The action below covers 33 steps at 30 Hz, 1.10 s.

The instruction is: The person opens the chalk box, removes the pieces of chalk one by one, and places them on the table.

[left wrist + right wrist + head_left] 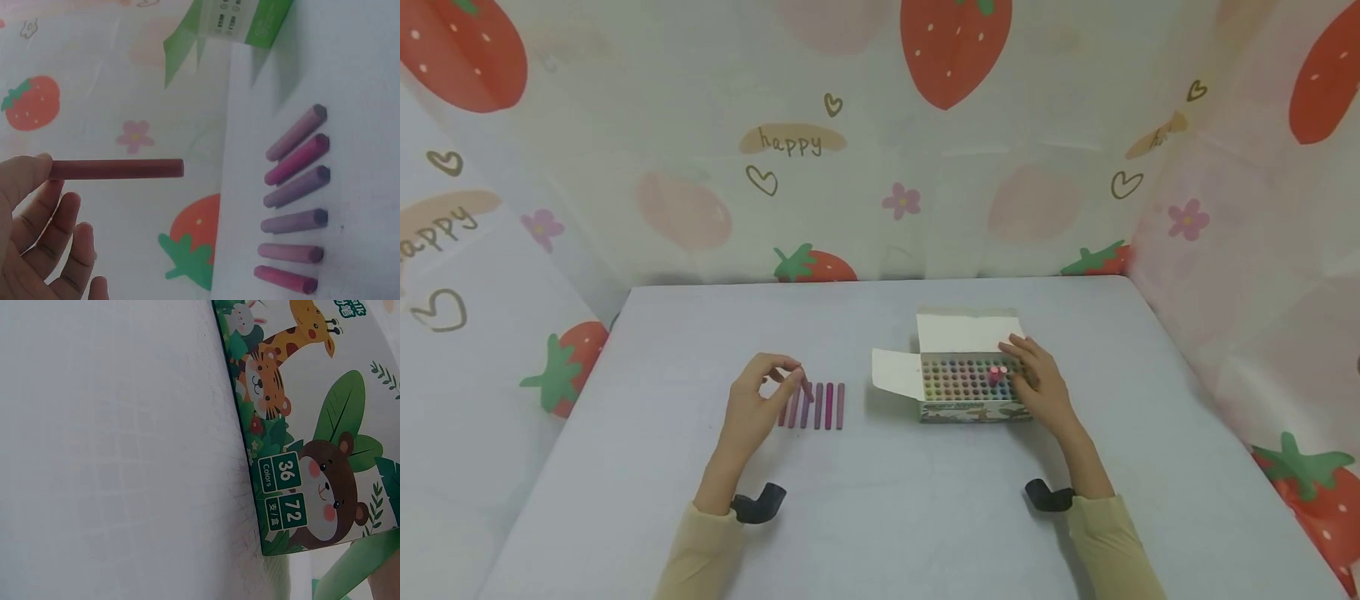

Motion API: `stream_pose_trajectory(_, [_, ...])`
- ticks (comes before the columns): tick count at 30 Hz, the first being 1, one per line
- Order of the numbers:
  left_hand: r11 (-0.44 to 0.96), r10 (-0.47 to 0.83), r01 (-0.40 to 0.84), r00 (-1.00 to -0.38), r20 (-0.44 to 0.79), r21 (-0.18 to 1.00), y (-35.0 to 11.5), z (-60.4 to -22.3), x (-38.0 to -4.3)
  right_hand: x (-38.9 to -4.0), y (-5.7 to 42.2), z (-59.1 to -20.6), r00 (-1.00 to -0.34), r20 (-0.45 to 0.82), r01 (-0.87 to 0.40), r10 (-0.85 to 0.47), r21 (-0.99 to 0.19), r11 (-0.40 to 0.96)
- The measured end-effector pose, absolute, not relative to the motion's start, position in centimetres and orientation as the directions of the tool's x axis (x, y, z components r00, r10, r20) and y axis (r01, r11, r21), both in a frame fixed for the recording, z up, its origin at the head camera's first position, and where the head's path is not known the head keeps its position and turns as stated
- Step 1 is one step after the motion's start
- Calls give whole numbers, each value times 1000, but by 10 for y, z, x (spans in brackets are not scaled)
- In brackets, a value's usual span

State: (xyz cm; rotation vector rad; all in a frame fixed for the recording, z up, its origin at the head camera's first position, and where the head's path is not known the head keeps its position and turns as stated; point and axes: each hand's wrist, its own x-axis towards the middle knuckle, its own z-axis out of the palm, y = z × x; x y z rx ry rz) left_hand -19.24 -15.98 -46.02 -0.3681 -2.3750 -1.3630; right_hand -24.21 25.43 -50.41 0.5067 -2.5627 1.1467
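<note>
Pinching 1 red-brown stick (117, 169), left hand (757, 390) well inside table edges (850, 287)

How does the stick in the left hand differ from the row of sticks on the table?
Colour: the held stick looks brownish red; the row of sticks shows pinks and purples. Pose: the held stick is pinched in the left hand; the row of sticks lies on the table. Both are slim and straight.
</note>
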Motion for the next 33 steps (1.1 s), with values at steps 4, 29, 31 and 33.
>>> stream_pose_trajectory(4, [552,31,343,-919,393,760,-173,-466,-192,-242,254,-505,-896,396,-429,-199,-659,618])
stream_pose_trajectory(29, [786,10,-1,-1000,-15,618,-210,-495,-232,-242,255,-505,-897,393,-429,-205,-658,619])
stream_pose_trajectory(31, [789,5,-4,-1000,-12,614,-210,-498,-235,-242,256,-505,-896,394,-431,-205,-657,619])
stream_pose_trajectory(33, [796,-2,-8,-1000,-10,606,-210,-499,-237,-242,256,-506,-894,397,-433,-206,-653,622])
